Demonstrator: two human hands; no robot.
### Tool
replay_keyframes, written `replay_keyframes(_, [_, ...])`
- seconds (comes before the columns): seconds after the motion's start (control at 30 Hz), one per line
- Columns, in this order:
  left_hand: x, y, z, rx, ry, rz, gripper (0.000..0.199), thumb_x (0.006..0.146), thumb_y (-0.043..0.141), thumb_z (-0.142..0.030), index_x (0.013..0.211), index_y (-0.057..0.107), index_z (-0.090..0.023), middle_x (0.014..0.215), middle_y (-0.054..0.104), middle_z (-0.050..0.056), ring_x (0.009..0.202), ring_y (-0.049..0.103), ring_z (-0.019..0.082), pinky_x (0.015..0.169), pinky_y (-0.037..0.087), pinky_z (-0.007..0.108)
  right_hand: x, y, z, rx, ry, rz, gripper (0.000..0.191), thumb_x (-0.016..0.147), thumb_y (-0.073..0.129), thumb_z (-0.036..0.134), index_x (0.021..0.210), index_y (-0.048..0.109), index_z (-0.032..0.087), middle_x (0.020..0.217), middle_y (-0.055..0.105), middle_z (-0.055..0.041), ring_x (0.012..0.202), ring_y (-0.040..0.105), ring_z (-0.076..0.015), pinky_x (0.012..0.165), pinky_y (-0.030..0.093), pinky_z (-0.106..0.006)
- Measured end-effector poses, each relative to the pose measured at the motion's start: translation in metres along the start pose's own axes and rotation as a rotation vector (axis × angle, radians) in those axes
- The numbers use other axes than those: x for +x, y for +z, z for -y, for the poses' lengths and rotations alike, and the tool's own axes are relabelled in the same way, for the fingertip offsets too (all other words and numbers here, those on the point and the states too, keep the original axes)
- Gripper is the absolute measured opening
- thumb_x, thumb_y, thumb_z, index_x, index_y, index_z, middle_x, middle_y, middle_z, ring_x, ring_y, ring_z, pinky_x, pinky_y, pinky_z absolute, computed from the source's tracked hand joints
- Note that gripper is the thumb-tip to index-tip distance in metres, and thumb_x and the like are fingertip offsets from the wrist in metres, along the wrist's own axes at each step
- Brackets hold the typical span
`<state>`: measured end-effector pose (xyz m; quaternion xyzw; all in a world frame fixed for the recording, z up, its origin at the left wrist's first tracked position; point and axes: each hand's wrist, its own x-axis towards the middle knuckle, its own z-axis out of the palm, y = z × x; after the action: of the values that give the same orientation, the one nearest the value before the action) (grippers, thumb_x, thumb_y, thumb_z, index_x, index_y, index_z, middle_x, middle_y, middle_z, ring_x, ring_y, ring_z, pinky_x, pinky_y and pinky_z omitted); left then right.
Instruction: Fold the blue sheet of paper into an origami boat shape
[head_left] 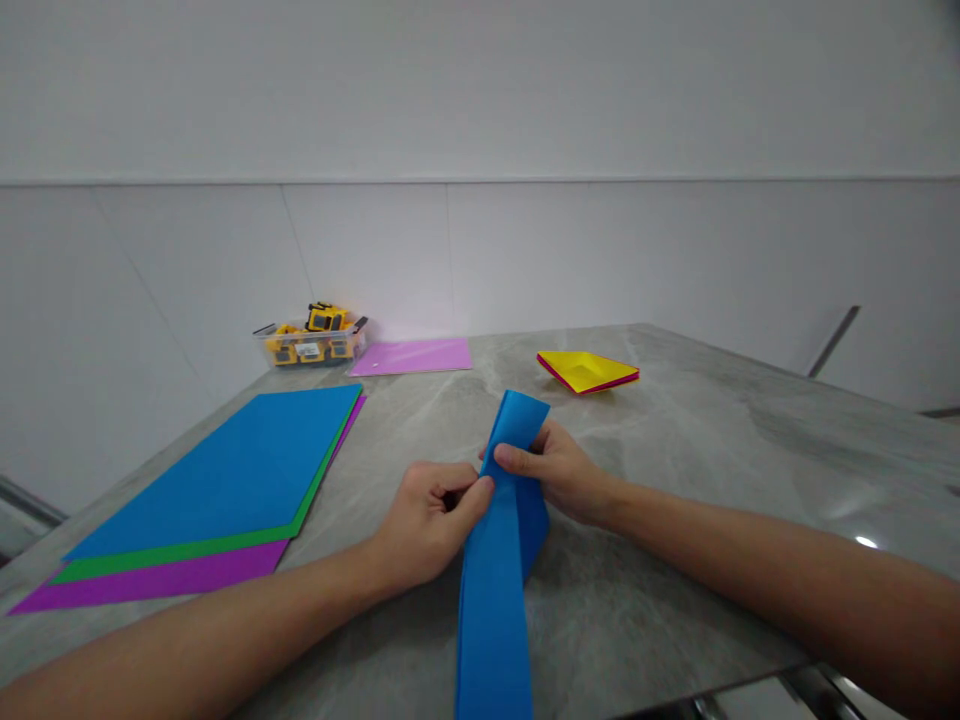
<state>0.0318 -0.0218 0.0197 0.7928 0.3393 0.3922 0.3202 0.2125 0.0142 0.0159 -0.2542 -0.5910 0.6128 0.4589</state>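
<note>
Over the bench point(712, 430) I have the left hand point(435, 525) and right hand point(566, 475) pinching the folded blue paper point(491, 600) between them, stacked coloured sheets point(217, 470) to their left, a yellow folded shape point(585, 371) beyond the right.

Indoor craft space: folded blue paper point(491, 600), toys point(327, 318)

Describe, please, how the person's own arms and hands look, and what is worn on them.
The left forearm and right forearm are bare, with no sleeve in the picture. The left hand and right hand wear no gloves. No watch, bracelet or ring shows, but some fingers are hidden. I see no cables or markings.
</note>
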Motion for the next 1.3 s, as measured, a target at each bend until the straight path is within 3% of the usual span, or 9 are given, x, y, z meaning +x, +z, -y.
replay_keyframes(0.17, [-0.001, 0.001, 0.001, 0.122, 0.029, -0.116, 0.043, 0.089, 0.047, -0.03, 0.052, 0.027, -0.019, 0.05, 0.025, -0.006, 0.045, 0.026, 0.006, 0.045, 0.02, 0.023, 0.005, 0.0, 0.004, 0.017, -0.112, -0.196, 0.047, 0.066, 0.083, 0.036, 0.1, 0.053, 0.023, 0.081, 0.065, 0.0032, 0.06, 0.06, -0.0104, 0.049, 0.046, -0.019])
replay_keyframes(0.27, [-0.001, 0.001, 0.003, 0.144, 0.022, -0.11, 0.045, 0.089, 0.048, -0.032, 0.051, 0.028, -0.019, 0.049, 0.025, -0.006, 0.046, 0.026, 0.006, 0.045, 0.021, 0.022, 0.005, 0.001, 0.005, -0.048, -0.144, -0.129, 0.032, 0.071, 0.079, 0.038, 0.088, 0.06, 0.019, 0.075, 0.066, 0.0016, 0.059, 0.06, -0.0108, 0.052, 0.048, -0.021])
replay_keyframes(0.37, [-0.002, 0.002, 0.003, -0.002, -0.056, -0.045, 0.044, 0.089, 0.049, -0.04, 0.054, 0.035, -0.018, 0.05, 0.03, -0.006, 0.046, 0.032, 0.007, 0.044, 0.025, 0.021, 0.002, 0.001, 0.007, -0.108, -0.157, -0.063, 0.028, 0.076, 0.074, 0.042, 0.076, 0.065, 0.015, 0.071, 0.068, -0.0018, 0.061, 0.061, -0.0133, 0.058, 0.052, -0.026])
replay_keyframes(0.53, [0.0, 0.005, 0.004, -0.333, -0.232, 0.082, 0.047, 0.087, 0.047, -0.058, 0.062, 0.046, -0.018, 0.05, 0.047, -0.003, 0.042, 0.048, 0.01, 0.039, 0.038, 0.02, -0.002, 0.002, 0.012, -0.138, -0.163, -0.056, 0.03, 0.076, 0.073, 0.045, 0.081, 0.07, 0.015, 0.076, 0.072, -0.0056, 0.069, 0.066, -0.0179, 0.062, 0.055, -0.029])
replay_keyframes(0.87, [0.004, 0.003, 0.013, -0.523, -0.251, 0.122, 0.045, 0.08, 0.061, -0.057, 0.063, 0.047, -0.017, 0.05, 0.047, -0.005, 0.036, 0.045, 0.007, 0.034, 0.034, 0.018, -0.001, 0.007, 0.008, -0.067, -0.129, -0.058, 0.028, 0.072, 0.076, 0.042, 0.08, 0.073, 0.015, 0.074, 0.073, -0.0047, 0.065, 0.066, -0.0163, 0.062, 0.055, -0.029])
replay_keyframes(1.1, [0.007, 0.001, 0.016, -0.492, -0.219, 0.1, 0.043, 0.082, 0.06, -0.05, 0.059, 0.046, -0.017, 0.044, 0.041, -0.006, 0.035, 0.035, 0.005, 0.034, 0.022, 0.018, 0.001, 0.007, -0.001, 0.039, -0.067, -0.073, 0.029, 0.072, 0.077, 0.04, 0.085, 0.074, 0.015, 0.08, 0.074, -0.0057, 0.07, 0.068, -0.0181, 0.065, 0.055, -0.031])
replay_keyframes(1.3, [0.007, 0.003, 0.013, -0.413, -0.186, 0.039, 0.043, 0.084, 0.056, -0.045, 0.055, 0.04, -0.018, 0.047, 0.036, -0.007, 0.04, 0.031, 0.006, 0.04, 0.024, 0.02, 0.0, 0.009, -0.001, 0.044, -0.058, -0.085, 0.03, 0.073, 0.077, 0.041, 0.088, 0.074, 0.015, 0.083, 0.074, -0.0072, 0.073, 0.068, -0.019, 0.066, 0.055, -0.031])
